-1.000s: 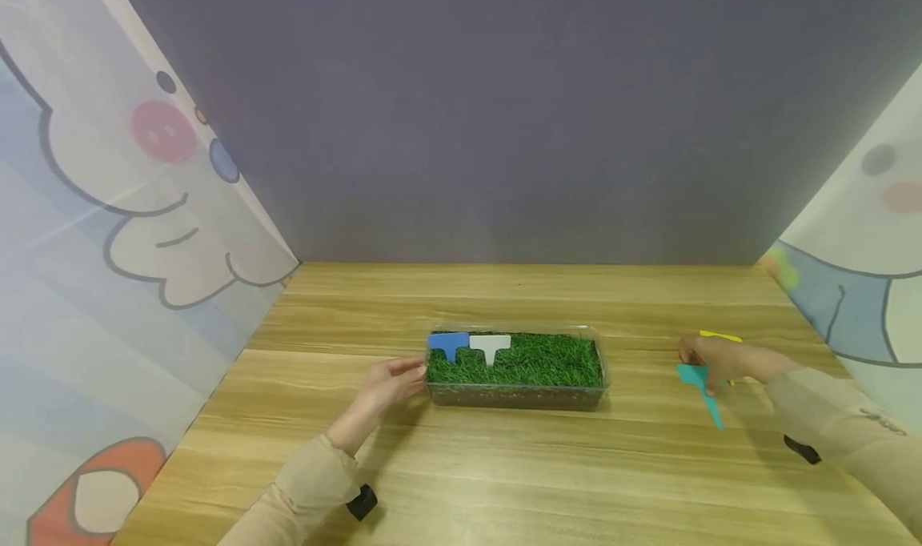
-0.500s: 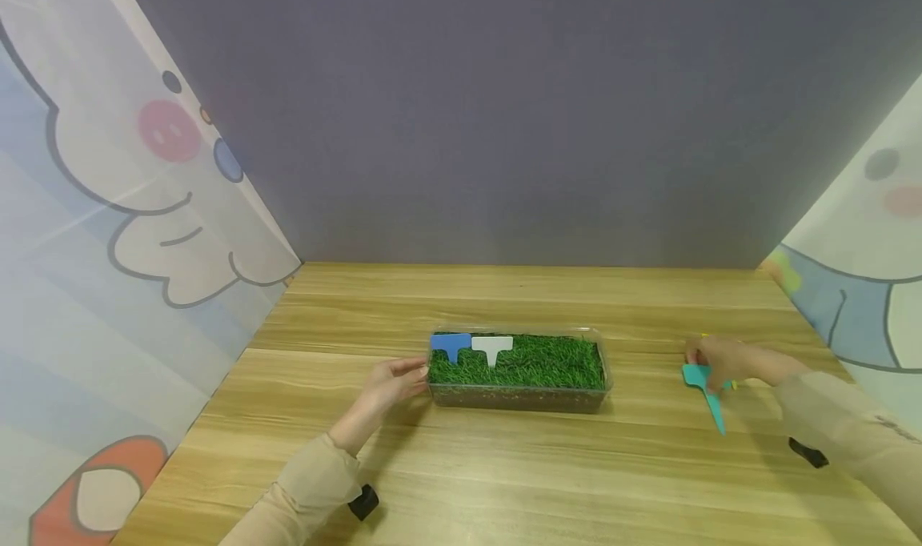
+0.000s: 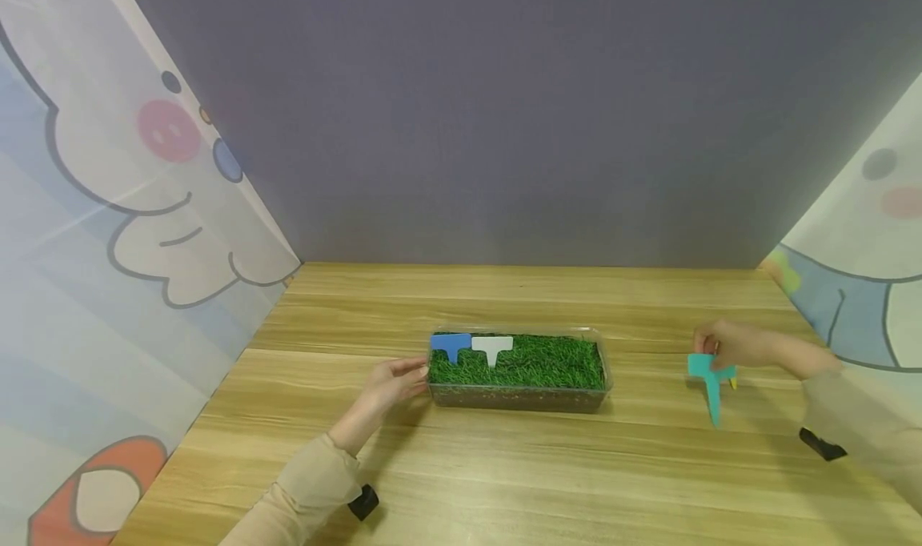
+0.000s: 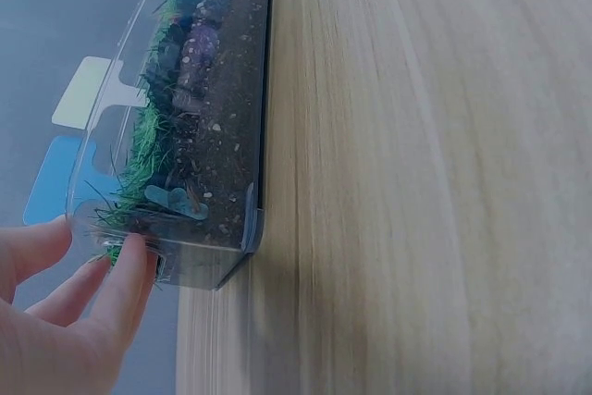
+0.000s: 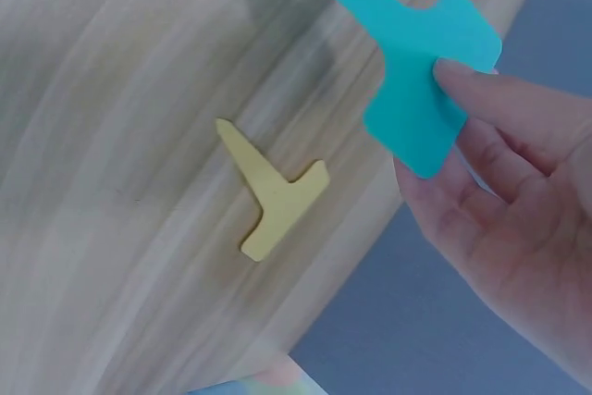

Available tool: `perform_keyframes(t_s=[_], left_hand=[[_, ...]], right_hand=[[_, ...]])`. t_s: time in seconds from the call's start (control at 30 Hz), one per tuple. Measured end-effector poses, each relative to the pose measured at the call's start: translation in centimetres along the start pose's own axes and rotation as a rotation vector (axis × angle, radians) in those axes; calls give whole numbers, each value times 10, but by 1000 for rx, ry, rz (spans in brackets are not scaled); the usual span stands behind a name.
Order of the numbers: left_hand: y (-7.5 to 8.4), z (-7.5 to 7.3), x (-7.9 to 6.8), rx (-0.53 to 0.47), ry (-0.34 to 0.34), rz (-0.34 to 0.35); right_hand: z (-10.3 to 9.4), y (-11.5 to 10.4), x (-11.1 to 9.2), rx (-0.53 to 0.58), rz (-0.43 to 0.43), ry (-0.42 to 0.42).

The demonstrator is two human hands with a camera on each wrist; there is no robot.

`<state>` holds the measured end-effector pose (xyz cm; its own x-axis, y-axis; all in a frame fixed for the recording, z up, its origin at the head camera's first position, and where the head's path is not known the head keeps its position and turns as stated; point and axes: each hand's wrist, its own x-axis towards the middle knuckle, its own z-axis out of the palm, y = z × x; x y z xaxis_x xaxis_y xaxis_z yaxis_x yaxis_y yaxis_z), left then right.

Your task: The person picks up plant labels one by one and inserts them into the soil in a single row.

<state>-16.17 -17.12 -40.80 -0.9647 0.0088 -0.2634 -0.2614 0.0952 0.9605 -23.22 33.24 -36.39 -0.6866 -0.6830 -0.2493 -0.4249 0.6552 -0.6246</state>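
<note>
At the middle of the table is a clear plastic planter box of dark soil topped with green grass. A blue T-shaped plant label and a white one stand side by side in its left half. My left hand holds the box's left end, thumb and fingers at the rim and end wall in the left wrist view. My right hand pinches a turquoise plant label by its wide head, stem pointing away from the palm. Under it, a yellow plant label lies flat on the table.
The wooden table meets a grey wall at the back. Cartoon-printed panels border the left and right sides. Black straps show below both sleeves.
My right hand has picked the turquoise label up off the yellow one, raising it and turning its stem more upright. The left hand has stayed at the box.
</note>
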Motion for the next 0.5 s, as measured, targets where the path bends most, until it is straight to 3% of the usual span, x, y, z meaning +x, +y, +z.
perform_keyframes(t_s=[0.3, 0.5], left_hand=[[-2, -1, 1, 3, 11, 8], [-3, -1, 2, -4, 12, 12]], right_hand=[[0, -8, 1, -44, -172, 43], [-4, -28, 4, -64, -161, 88]])
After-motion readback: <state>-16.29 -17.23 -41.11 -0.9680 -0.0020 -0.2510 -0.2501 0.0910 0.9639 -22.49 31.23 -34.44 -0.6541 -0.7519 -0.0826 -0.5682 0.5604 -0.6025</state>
